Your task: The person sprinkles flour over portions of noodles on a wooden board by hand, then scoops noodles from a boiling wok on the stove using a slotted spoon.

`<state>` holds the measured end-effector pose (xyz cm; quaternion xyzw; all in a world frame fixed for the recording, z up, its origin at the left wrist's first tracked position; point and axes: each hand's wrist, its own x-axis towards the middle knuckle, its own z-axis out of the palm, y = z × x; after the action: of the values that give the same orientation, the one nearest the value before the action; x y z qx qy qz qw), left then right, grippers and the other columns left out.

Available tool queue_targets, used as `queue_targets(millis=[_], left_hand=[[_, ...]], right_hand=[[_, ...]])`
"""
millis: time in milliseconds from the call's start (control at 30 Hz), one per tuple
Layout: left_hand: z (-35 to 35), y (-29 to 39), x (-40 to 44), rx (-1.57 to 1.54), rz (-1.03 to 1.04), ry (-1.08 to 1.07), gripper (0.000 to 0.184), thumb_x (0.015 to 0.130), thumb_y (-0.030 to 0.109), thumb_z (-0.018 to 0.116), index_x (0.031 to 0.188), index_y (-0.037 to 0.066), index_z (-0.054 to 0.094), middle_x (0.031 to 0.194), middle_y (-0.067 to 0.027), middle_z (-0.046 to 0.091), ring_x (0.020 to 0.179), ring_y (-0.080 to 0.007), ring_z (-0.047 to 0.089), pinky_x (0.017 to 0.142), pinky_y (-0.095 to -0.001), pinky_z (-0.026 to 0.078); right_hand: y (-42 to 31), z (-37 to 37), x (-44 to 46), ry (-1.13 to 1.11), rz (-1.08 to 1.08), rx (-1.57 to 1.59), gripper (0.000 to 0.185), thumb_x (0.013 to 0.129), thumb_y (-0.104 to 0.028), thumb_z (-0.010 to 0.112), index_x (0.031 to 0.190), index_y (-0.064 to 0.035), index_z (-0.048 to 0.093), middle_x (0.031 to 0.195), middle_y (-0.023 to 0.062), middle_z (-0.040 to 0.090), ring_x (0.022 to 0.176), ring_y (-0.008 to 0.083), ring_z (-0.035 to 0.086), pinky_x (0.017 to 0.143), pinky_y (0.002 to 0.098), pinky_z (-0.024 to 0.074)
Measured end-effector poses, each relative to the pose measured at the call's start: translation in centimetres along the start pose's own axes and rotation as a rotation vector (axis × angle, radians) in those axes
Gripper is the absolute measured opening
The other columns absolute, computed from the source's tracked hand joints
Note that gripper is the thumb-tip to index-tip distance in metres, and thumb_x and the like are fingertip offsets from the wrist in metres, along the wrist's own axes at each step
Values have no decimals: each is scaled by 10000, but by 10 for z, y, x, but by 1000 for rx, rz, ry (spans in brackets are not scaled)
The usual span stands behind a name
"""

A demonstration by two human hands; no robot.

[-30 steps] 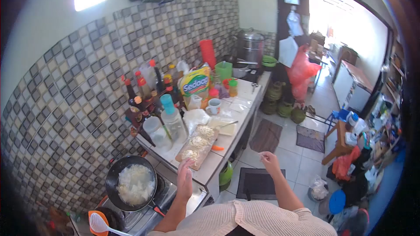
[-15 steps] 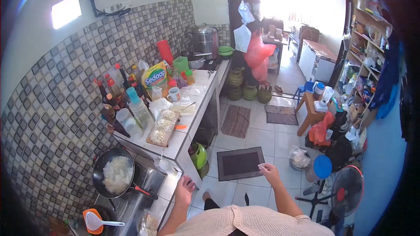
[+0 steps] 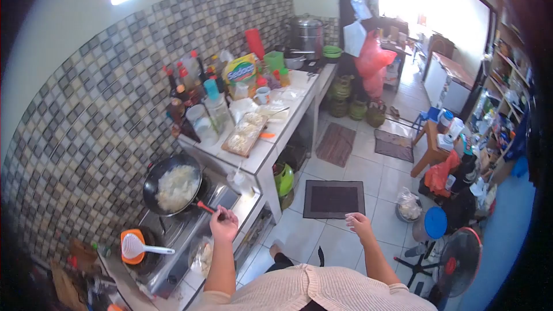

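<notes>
A black wok (image 3: 151,191) with pale, translucent pieces of food (image 3: 177,187) sits on the stove (image 3: 190,236) at left. Its handle (image 3: 205,206), red then black, points toward me. At the black end is my left hand (image 3: 224,227), its fingers curled round it. My right hand (image 3: 361,227) is raised over the floor at the right, away from any surface. Its fingers are bent together with whitish tips; whether something small is between them I cannot make out. A white slotted ladle (image 3: 135,246) rests on an orange dish (image 3: 131,260) by the other burner.
On the tiled counter, a board (image 3: 237,145) carries portions of noodles near bottles, a cup (image 3: 262,95) and a yellow Sedaap pack (image 3: 241,72). A squeeze bottle (image 3: 239,184) stands beside the stove. A dark mat (image 3: 334,198) lies on the floor; a fan (image 3: 464,262) stands at right.
My left hand has moved left and up to the wok's handle. My right hand stays raised, its fingers curled more inward. The whole view has shifted.
</notes>
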<state>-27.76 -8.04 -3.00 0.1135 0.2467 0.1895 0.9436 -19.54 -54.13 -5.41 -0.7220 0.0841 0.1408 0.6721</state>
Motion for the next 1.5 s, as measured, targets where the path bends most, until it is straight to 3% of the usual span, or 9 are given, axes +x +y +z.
queue_targets(millis=[167, 333, 567, 900, 1033, 1133, 1300, 1367, 1500], left_hand=[[-25, 41, 4, 1, -61, -134, 112, 851, 180, 584, 942, 128, 622, 889, -3, 643, 750, -177, 596, 692, -321, 523], [-46, 55, -6, 179, -157, -100, 224, 891, 180, 581, 1103, 109, 598, 1015, -59, 655, 840, -259, 642, 714, -342, 561], [-87, 84, -14, 552, -280, -66, 237, 890, 283, 594, 1027, 90, 598, 939, -22, 651, 862, -212, 637, 733, -298, 513], [-139, 214, -77, 706, -65, -34, 223, 896, 212, 606, 1026, 32, 594, 810, 2, 588, 654, -84, 519, 573, -201, 435], [-141, 254, -98, 727, -45, -30, 212, 898, 196, 603, 1023, 25, 600, 790, 11, 597, 634, -76, 519, 575, -196, 437], [-148, 277, -105, 817, -1, -37, 167, 894, 180, 606, 967, 30, 605, 800, -2, 597, 634, -74, 515, 575, -202, 432], [-131, 307, -125, 747, 124, -161, 72, 881, 123, 603, 871, 57, 577, 768, -2, 557, 655, -85, 511, 565, -192, 393], [-133, 320, -129, 788, 186, -169, 63, 874, 89, 608, 871, 74, 547, 777, -14, 566, 659, -112, 529, 603, -220, 443], [-146, 338, -131, 773, 216, -141, 92, 850, 77, 635, 869, 67, 546, 780, -19, 577, 679, -120, 556, 627, -227, 455]], right_hand=[[-21, 52, 13, -170, -50, 14, 162, 872, -87, 572, 999, -5, 631, 865, 46, 627, 763, 112, 587, 669, 243, 476], [-40, 96, 22, -230, -94, -40, 158, 856, -38, 590, 1004, -4, 630, 870, 43, 627, 773, 117, 594, 716, 248, 505], [-33, 168, 28, -279, -4, -20, 172, 834, -43, 613, 1001, -8, 633, 811, 10, 608, 753, 120, 596, 711, 251, 504], [-58, 365, 51, -613, -93, 241, 156, 831, -36, 625, 978, 4, 587, 871, 44, 604, 770, 153, 610, 715, 295, 530], [-89, 437, 54, -423, -151, 257, 131, 866, -110, 619, 929, 5, 620, 774, 42, 603, 674, 143, 611, 632, 272, 524], [-114, 482, 47, -349, -280, 186, 119, 856, -139, 638, 821, -25, 632, 673, -1, 537, 633, 74, 539, 528, 224, 397], [-154, 553, 27, -160, -716, 2, 170, 752, -72, 712, 779, -35, 548, 631, -27, 474, 597, 53, 436, 541, 225, 378], [-161, 581, 19, -81, -830, -46, 203, 722, -35, 710, 790, -36, 520, 668, -11, 493, 604, 56, 449, 555, 219, 385], [-176, 618, -17, -389, -905, -263, 395, 691, -134, 745, 1046, -27, 609, 955, 118, 656, 841, 191, 635, 753, 298, 490]])
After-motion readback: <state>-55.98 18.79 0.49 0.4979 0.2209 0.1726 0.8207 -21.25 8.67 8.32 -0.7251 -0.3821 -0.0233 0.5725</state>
